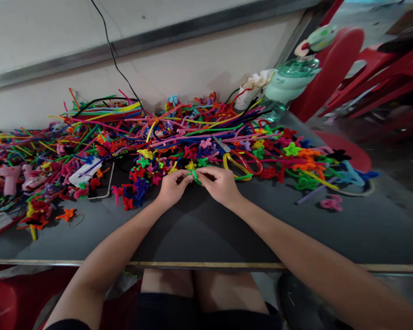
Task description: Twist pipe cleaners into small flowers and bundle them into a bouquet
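Observation:
Between my fingertips is a green pipe cleaner, bent into a small shape that my fingers partly cover. My left hand pinches it from the left, and my right hand grips it from the right. Both hands are closed, close together just above the dark tabletop. Right behind my right hand lies a pair of scissors with red and yellow handles, blades pointing up and left. Past my hands, small flower shapes of twisted pipe cleaners lie heaped in many colours.
A long pile of loose pipe cleaners runs along the wall. At the back right stand a green bottle and a white cup of crumpled tissue. A pink loop shape lies right. Red chairs stand beyond the table.

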`<state>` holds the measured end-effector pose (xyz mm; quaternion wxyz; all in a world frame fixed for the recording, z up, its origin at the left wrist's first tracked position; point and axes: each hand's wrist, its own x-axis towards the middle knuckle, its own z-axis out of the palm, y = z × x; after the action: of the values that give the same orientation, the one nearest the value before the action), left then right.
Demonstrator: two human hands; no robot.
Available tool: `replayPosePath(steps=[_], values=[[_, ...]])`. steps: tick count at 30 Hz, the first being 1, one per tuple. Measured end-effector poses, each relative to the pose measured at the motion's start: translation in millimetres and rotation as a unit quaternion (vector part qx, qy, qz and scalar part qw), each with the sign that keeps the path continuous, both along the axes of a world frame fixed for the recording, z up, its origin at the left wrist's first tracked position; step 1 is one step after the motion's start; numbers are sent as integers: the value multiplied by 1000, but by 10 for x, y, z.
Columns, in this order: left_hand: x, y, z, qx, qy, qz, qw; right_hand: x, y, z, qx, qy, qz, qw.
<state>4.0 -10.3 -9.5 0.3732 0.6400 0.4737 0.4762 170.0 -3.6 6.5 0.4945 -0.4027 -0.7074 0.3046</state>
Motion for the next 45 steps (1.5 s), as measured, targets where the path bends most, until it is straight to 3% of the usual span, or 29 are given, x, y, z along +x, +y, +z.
replayPosePath(steps=[7, 11, 14, 16, 19, 23, 26, 37, 42, 45], values=[[-15, -2, 47, -31, -18, 36, 999, 25, -7, -8, 89, -65, 32, 993], [-33, -15, 58, -15, 22, 29, 999, 30, 15, -8, 38, -37, 6, 999], [-94, 3, 68, 83, 117, 67, 987, 60, 60, 13, -47, -31, 18, 998], [-160, 31, 77, 197, 205, 76, 956, 86, 98, 28, -111, -38, 56, 992], [-254, 64, 89, 349, 310, 27, 884, 115, 148, 51, -216, -43, 148, 964], [-309, 40, 117, 433, 361, -64, 823, 129, 164, 106, -290, -22, 227, 929], [-324, 3, 155, 431, 381, -89, 813, 139, 149, 159, -310, -10, 239, 920], [-371, 8, 278, 364, 372, -164, 838, 199, 177, 155, -325, -56, 232, 915], [-369, -4, 289, 362, 425, -155, 815, 191, 159, 166, -309, -60, 219, 923], [-346, -3, 268, 321, 395, -161, 846, 186, 142, 185, -293, -54, 213, 930]])
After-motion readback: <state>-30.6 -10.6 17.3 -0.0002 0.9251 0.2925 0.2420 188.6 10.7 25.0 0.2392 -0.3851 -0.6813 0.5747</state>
